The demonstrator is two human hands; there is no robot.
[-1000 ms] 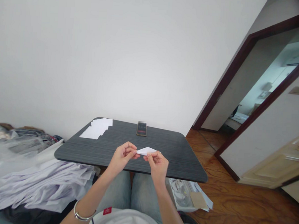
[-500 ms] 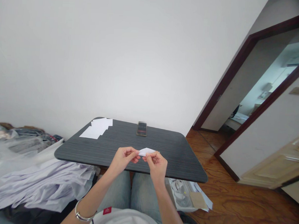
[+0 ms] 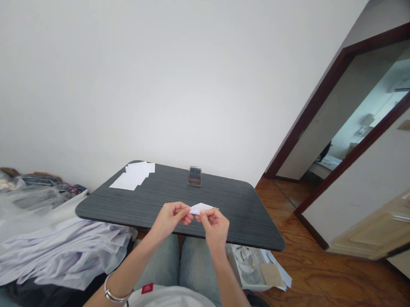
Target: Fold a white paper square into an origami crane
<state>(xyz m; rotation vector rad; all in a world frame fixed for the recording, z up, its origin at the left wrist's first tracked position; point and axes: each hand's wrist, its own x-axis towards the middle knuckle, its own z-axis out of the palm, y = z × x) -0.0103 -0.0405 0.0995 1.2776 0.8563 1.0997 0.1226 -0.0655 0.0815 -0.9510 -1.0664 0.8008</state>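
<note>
A small folded sheet of white paper (image 3: 200, 208) is held up between my two hands, above the front part of the dark table (image 3: 174, 193). My left hand (image 3: 174, 215) pinches its left corner between thumb and forefinger. On the other side, my right hand (image 3: 214, 221) grips the paper's lower right edge, the thumb lying over it. The paper comes to a low peak at the top. Parts of it are hidden behind my fingers.
Several white paper sheets (image 3: 132, 176) overlap at the table's back left. A phone-like device (image 3: 195, 176) stands near the back edge. Bagged clothes (image 3: 60, 251) are piled at the left. Below the table's right side sits a white box (image 3: 251, 267). A doorway (image 3: 318, 118) opens at the right.
</note>
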